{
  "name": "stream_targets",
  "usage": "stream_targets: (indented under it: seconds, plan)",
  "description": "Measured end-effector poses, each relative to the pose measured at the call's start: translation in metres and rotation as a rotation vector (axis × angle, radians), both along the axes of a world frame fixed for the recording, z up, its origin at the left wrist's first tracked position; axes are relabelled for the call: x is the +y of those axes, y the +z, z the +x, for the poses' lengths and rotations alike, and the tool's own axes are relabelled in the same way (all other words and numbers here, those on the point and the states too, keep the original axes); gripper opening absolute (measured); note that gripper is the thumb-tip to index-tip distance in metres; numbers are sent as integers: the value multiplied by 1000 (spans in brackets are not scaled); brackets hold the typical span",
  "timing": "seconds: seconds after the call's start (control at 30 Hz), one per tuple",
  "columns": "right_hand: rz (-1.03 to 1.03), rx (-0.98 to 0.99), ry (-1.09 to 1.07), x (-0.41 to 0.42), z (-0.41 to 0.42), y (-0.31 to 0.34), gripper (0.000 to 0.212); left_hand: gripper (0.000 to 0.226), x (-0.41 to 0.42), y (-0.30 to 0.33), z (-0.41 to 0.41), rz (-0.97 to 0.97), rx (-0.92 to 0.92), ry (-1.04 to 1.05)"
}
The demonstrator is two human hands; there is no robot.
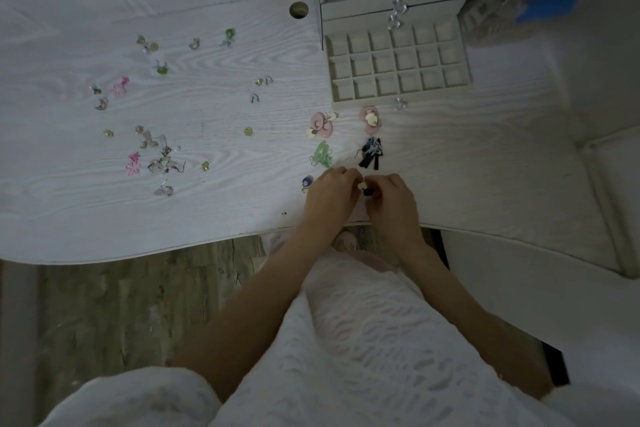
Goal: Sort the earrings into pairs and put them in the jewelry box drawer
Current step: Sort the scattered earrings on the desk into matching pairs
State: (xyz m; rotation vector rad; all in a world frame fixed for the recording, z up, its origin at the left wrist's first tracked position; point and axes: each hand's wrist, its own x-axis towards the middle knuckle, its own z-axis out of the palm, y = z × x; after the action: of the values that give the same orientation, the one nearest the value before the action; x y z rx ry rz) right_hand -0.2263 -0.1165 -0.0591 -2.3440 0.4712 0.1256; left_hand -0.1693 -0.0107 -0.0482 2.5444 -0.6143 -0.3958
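While the drawer (pixel 398 64) of the jewelry box (pixel 394 7) is standing pulled out with all of its small compartments showing no earring, the head view is suggesting that the task is only in its first part. A few pairs are already lying together just in front of the drawer: two pink round earrings (pixel 321 125), a green pair (pixel 322 152) and a black tasselled pair (pixel 370 151); a blue earring (pixel 307 181) is lying just beside the left hand (pixel 332 194). Many loose earrings (pixel 162 158) are lying scattered over the left part of the white table (pixel 225 204), well apart from the box, so most of the sorting and all of the putting away seem to be left. The left hand and the right hand (pixel 391 201) are meeting near the table's front edge, fingertips drawn together, pinching a small cream and black earring (pixel 363 189) between them. It is hanging about upright, cream part above and black part below, but it is too small to tell more.
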Motion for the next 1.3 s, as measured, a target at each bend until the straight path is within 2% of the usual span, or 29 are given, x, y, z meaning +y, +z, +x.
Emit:
stream_targets:
  seconds: [0.1, 0.27, 0.4, 0.5, 0.63, 0.73, 0.87, 0.93, 1.03, 1.2, 1.3]
  plan:
    - [12, -6, -7, 1, 0, 1, 39, 13, -1, 0, -2, -21, -24, 11]
    - [-12, -18, 3, -8, -5, 13, 40, 22, 10, 7, -1, -82, 22, 16]
    - [-151, -128, 127, -6, 6, 35, 32, 20, 53, 23, 4, -173, -94, 18]
    - [-153, -224, 260, 11, 31, 46, 24, 20, 103, 28, 10, -184, -143, 34]
    - [-126, -214, 466, 44, 79, 43, 21, 26, 165, 13, 12, -134, -188, 255]
    - [-95, -159, 577, 73, 115, 34, 22, 22, 205, -2, 8, -73, -141, 478]
    - [-86, -94, 688, 113, 150, 16, 24, 25, 234, -7, 11, -155, -77, 890]
    - [-69, -79, 725, 137, 159, 10, 27, 29, 246, -4, 22, -205, -32, 1022]
    - [-72, -118, 763, 172, 163, 7, 31, 40, 255, -5, 38, -169, 44, 990]
    - [-96, -226, 888, 224, 186, 5, 35, 23, 260, -12, 48, -139, 60, 912]
    - [-116, -240, 1041, 238, 200, 0, 25, 16, 262, -14, 46, -171, 53, 919]
